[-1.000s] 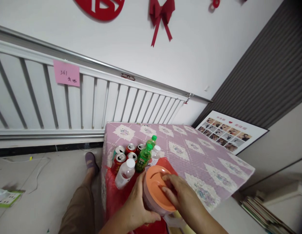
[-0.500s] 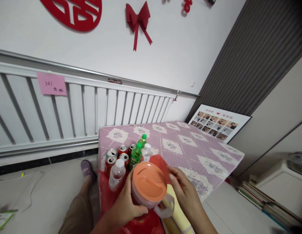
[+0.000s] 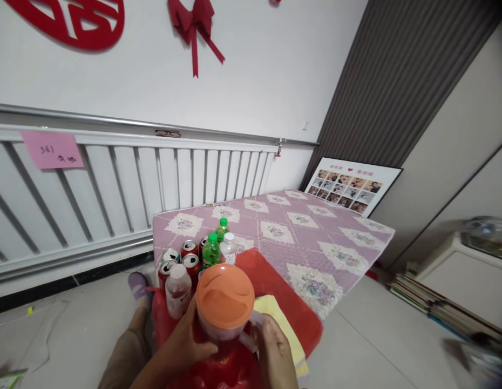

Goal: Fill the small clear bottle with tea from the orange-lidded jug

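A clear plastic pitcher [image 3: 222, 330] with an orange lid [image 3: 225, 295] is held upright between my two hands. My left hand [image 3: 186, 343] wraps around its left side, thumb at the front. On the right, the fingers of my right hand [image 3: 271, 346] close around the pitcher's handle [image 3: 257, 319]. Just left of the pitcher stands a clear bottle with a white cap [image 3: 178, 294]. Behind it are several opened drink cans [image 3: 190, 248], two green-capped bottles [image 3: 211, 250] and another white-capped bottle [image 3: 229, 249]. A yellow cloth [image 3: 281, 324] lies beside my right hand.
Red plastic [image 3: 287, 294] covers the near part of a bed or table with a purple floral cover [image 3: 271, 229]. A white radiator [image 3: 190, 178] runs along the wall behind. A photo board [image 3: 352, 186] leans at the far right, and stacked books [image 3: 413, 302] lie low on the right.
My right hand, earlier apart from the pitcher, now grips its handle. My left hand still holds the pitcher's side. The whole view has shifted, so the bottles and cans appear farther left.
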{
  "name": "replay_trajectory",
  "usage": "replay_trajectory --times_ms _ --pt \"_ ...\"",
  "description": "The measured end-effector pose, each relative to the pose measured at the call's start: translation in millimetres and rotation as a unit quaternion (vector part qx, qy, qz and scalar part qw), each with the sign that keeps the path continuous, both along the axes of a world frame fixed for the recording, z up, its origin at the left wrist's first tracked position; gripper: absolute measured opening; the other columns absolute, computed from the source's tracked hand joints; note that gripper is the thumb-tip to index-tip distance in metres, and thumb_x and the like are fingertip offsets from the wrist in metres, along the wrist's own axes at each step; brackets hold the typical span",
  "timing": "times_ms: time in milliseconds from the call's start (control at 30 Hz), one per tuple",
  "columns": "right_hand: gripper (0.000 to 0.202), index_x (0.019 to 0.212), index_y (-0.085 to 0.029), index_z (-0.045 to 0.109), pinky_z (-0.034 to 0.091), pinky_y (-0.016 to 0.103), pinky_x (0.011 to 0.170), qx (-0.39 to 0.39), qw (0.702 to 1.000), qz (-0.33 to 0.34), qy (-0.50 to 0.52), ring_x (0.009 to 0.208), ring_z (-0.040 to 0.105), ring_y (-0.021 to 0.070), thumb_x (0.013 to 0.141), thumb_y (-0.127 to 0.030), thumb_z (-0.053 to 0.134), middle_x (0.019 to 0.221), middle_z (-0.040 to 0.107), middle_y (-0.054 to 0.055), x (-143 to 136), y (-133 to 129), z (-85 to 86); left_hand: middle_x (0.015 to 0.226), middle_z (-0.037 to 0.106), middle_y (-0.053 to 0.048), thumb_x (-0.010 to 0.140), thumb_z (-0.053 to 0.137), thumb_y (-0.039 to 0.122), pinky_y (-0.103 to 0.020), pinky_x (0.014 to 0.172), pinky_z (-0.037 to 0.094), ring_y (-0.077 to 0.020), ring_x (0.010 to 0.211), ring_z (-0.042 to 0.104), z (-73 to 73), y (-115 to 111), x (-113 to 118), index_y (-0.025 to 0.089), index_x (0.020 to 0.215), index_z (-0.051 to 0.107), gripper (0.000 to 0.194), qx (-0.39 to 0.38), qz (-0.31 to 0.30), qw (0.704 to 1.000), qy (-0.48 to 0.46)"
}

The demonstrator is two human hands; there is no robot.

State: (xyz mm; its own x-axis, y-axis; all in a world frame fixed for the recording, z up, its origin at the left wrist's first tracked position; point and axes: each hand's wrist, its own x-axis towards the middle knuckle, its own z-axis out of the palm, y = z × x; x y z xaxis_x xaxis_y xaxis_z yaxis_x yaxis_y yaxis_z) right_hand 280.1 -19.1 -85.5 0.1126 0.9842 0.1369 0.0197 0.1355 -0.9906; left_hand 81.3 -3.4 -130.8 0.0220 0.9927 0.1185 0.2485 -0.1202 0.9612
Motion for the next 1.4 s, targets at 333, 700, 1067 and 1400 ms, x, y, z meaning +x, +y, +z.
replay_trajectory --times_ms 333,700,1067,1400 --pt "0.047 0.061 -0.022 0.050 0.045 0.026 0.053 -0.010 0.993 -0.039 0.110 0.057 0.049 0.0142 0.083 -0.063 0.055 0.060 0.054 -0.002 5 30 -9.2 0.145 0.047 -0.013 0.054 0.074 0.018 -0.053 0.118 0.026 -0.0376 0.143 0.030 -10.0 -12 33 0.021 0.148 0.022 0.107 0.007 0.105 0.994 -0.007" --pt "0.044 0.062 -0.022 0.048 0.042 0.024 0.051 0.006 0.996 -0.037 0.085 0.059 0.050 0.0148 0.081 -0.062 0.055 0.061 0.055 -0.002 12 41 -7.7 0.146 0.043 -0.016 0.056 0.074 0.020 -0.055 0.117 0.027 -0.0389 0.144 0.027 -7.1 -12 50 0.021 0.146 0.017 0.106 0.007 0.142 0.990 -0.007" --pt "0.047 0.065 -0.022 0.056 0.049 0.027 0.054 -0.005 0.996 -0.053 0.071 0.059 0.057 0.0163 0.084 -0.065 0.051 0.065 0.063 0.000 9 36 -4.7 0.147 0.043 -0.014 0.056 0.074 0.019 -0.054 0.118 0.026 -0.0392 0.143 0.029 -1.9 -12 49 0.021 0.148 0.016 0.109 -0.001 0.129 0.991 -0.021" --pt "0.056 0.105 -0.020 0.068 0.051 0.033 0.084 -0.063 0.986 -0.111 0.110 0.102 0.064 0.0260 0.080 -0.069 0.055 0.109 0.072 0.008 32 6 -19.5 0.143 0.050 -0.016 0.067 0.069 0.025 -0.053 0.115 0.031 -0.0356 0.137 0.041 -2.0 -20 23 0.017 0.137 0.043 0.076 0.066 0.133 0.989 -0.016"
